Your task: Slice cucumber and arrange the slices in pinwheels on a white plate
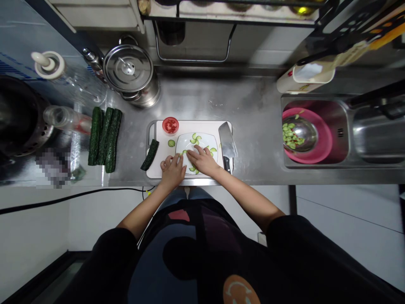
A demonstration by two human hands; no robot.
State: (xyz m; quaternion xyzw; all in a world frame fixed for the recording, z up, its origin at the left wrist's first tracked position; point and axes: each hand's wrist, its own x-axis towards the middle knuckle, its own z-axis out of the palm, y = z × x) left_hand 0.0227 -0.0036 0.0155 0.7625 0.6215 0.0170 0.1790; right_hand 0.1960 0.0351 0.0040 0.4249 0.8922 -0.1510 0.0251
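Note:
A white plate (205, 138) with cucumber slices (194, 138) set in small groups around it rests on a white cutting board (158, 174). My left hand (172, 172) is at the plate's left edge, fingers apart and slightly bent, its fingertips at a cucumber slice (184, 152). Over the plate's middle reaches my right hand (204, 162), fingers stretched and spread, its tips close to that same slice. A cleaver (227, 141) lies along the board's right side. On the left are a piece of cucumber (150, 154), a cucumber end (171, 143) and a red bowl (170, 125) of chopped red pieces.
Three whole cucumbers (104, 139) lie left of the board, near a glass jar (63, 116). Behind them stands a lidded steel pot (134, 76). In the sink (343, 147) at right, a pink basin (327, 137) holds a metal bowl (308, 133) with green slices. A rack (230, 19) hangs behind the counter.

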